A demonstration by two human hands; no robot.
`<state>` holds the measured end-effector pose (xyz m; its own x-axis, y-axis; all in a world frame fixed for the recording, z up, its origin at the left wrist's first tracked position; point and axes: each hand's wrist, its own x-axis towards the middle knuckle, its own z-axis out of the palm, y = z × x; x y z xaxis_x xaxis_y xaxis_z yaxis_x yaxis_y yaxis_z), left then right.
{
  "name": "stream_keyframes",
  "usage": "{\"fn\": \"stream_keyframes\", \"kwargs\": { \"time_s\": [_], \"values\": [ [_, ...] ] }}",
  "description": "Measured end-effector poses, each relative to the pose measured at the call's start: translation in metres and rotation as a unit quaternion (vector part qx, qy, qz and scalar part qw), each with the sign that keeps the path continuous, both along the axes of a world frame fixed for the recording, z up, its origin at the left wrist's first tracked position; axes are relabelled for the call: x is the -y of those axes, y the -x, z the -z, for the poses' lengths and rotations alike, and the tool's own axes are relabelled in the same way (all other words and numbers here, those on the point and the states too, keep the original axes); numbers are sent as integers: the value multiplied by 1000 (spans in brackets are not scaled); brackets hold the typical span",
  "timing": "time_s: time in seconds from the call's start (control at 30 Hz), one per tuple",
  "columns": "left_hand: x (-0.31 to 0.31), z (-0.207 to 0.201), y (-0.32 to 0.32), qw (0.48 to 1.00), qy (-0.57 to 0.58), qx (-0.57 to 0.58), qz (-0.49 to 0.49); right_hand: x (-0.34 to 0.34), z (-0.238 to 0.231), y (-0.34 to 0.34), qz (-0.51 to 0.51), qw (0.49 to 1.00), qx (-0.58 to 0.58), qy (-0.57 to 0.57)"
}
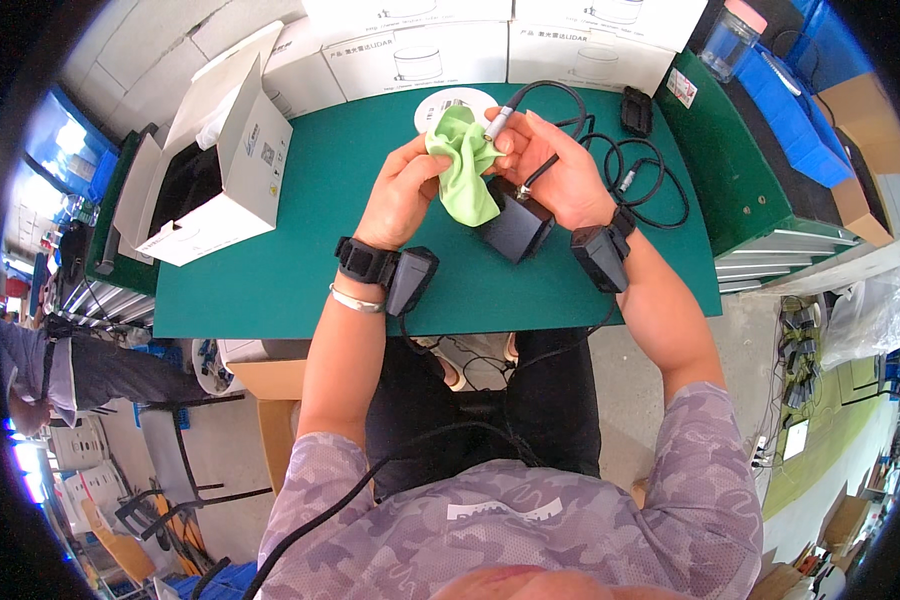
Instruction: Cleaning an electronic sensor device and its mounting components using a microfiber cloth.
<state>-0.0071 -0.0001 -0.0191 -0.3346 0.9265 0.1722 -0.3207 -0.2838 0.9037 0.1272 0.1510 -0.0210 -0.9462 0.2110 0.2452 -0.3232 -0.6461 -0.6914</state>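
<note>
My left hand (400, 192) is closed on a crumpled light-green cloth (465, 185). The cloth hangs down over the table, and one fold reaches the fingers of the other hand. Pinched in the fingertips of my right hand (568, 175) is a silver cable connector (497, 124), right beside the cloth. Its black cable (555, 86) loops up and back over that hand. Just below the fingers lies a black box-shaped device (518, 228) with a metal fitting on top, partly covered by the cloth. Behind the cloth shows a white round disc (436, 100).
An open white carton (232, 180) stands at the left of the green table (270, 290). More white boxes (410, 66) line the back. Coiled cable (670, 190) and a small black part (636, 110) lie at the right, near a green cabinet (720, 160) and blue bins (785, 115).
</note>
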Motion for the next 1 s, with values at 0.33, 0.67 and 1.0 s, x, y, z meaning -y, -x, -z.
{"fn": "stream_keyframes", "kwargs": {
  "time_s": [0.33,0.67,1.0],
  "values": [
    [-3,-2,-4,980,-17,-173,-92,2,-2,-1,-4,1000,-3,-18],
    [-2,-5,-8,975,-30,-179,-128,9,-5,-3,-10,997,-8,-70],
    [-4,0,-7,962,-40,-211,-167,11,-4,-2,-2,997,-7,-80]
  ]
}}
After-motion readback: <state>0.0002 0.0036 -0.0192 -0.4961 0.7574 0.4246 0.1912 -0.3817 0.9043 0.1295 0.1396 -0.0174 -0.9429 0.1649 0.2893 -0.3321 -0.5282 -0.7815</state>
